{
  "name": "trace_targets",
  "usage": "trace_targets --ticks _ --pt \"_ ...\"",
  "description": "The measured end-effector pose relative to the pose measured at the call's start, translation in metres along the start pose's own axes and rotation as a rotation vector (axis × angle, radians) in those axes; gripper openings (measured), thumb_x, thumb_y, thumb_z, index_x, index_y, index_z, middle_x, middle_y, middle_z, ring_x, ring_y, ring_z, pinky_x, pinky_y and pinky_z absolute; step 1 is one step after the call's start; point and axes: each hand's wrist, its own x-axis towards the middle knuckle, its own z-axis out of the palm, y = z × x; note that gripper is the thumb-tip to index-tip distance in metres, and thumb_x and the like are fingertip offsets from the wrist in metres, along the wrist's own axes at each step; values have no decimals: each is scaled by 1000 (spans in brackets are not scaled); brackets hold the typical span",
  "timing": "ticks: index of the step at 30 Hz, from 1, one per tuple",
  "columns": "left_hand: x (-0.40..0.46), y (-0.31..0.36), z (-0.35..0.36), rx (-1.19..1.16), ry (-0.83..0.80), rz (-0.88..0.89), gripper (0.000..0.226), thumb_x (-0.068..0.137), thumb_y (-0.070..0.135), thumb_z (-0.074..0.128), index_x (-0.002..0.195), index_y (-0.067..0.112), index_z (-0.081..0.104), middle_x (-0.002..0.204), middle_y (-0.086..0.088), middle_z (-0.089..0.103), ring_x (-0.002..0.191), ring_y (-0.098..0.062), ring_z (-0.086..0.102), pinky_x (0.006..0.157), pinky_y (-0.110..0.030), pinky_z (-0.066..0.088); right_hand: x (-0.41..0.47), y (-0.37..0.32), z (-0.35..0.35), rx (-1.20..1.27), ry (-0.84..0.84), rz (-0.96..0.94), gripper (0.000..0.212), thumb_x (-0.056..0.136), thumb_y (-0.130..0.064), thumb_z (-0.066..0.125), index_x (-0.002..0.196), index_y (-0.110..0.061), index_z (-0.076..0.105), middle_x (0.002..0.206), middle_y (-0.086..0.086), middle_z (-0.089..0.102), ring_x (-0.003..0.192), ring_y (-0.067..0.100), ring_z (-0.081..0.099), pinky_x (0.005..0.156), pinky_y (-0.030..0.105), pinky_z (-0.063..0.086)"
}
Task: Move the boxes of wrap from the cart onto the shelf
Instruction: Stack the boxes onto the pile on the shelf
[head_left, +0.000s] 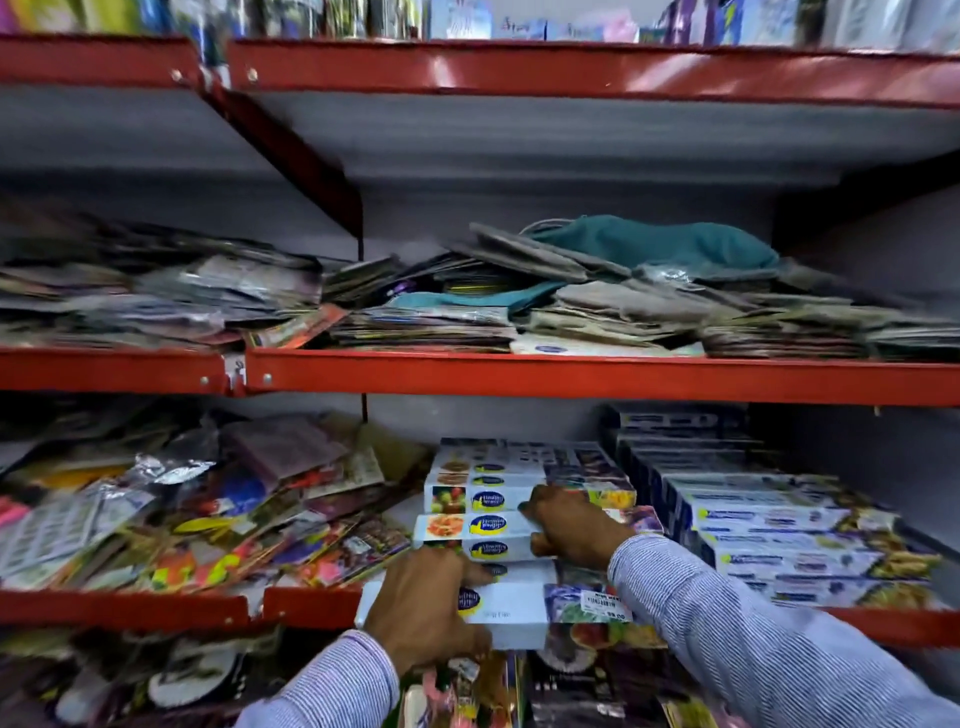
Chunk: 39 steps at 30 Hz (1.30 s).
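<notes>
Long white boxes of wrap (488, 499) with blue-and-yellow round logos and food pictures lie stacked on the lower red shelf (156, 605). My left hand (421, 608) grips the left end of the nearest box (511, 616), which sticks out over the shelf's front edge. Spread over the stack, my right hand (569, 527) has its fingers on a box in the middle of the pile (457, 527). Both sleeves are striped light blue. The cart is out of view.
More long boxes with blue print (769, 525) fill the shelf to the right of the stack. Loose colourful packets (208, 519) crowd the left side. The shelf above (571, 376) holds flat packets and folded cloths. More goods sit below the shelf.
</notes>
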Motion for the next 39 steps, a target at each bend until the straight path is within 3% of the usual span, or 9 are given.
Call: trace_targets --ticks 13,18,22,27,29,32,34,36,39 --pt "20 -18 19 -40 -11 -10 70 54 54 70 121 36 65 116 9 72 99 -13 67 86 -27 53 22 5 36 88 50 41 46 86 -18 61 128 -4 51 126 20 52 117 38 48 89 45 51" --pt "27 -18 20 -38 1 -12 65 54 52 71 118 38 67 109 10 75 93 -12 68 80 -27 54 17 2 32 91 196 41 25 84 -8 58 108 -5 66 115 16 58 104 35 61 79 39 51" --pt "38 -15 14 -33 13 -23 58 58 46 77 115 38 69 107 9 76 91 -15 68 77 -29 55 11 9 22 212 225 104 29 86 -12 57 111 -17 72 116 9 71 100 28 67 86 36 53" --pt "67 -14 13 -39 3 -61 56 64 41 82 118 32 69 117 10 72 101 -16 66 79 -30 53 4 17 11 385 250 135 29 86 -12 53 104 -13 75 105 8 76 91 23 71 83 31 55" --pt "78 -14 19 -76 -12 -77 57 66 37 84 120 26 68 124 9 69 108 -16 64 85 -33 55 -3 18 12 384 209 122 26 85 -17 51 91 -12 75 96 8 77 83 25 71 78 37 58" --pt "90 -16 34 -126 -29 -85 59 66 32 85 121 22 68 128 5 66 113 -16 62 89 -34 54 -15 18 19 367 157 102 27 90 -31 47 72 -18 62 76 8 70 68 27 64 66 40 55" --pt "94 -17 45 -115 -25 -66 60 66 32 84 123 21 67 127 1 65 114 -20 60 91 -35 53 -23 18 26 363 129 118 33 94 -44 46 84 -16 61 82 10 67 75 27 62 66 37 49" --pt "94 -16 56 -47 -5 -21 61 68 35 79 125 21 64 124 -2 63 115 -23 55 92 -38 50 -32 19 34 345 110 121 46 93 -54 45 106 -12 60 103 12 67 93 30 62 75 39 50" --pt "90 -16 65 128 67 39 53 74 40 70 124 22 64 123 0 64 113 -25 48 98 -42 43 -40 20 42 313 93 116 52 93 -51 49 127 -11 51 131 13 58 116 32 54 93 45 49"
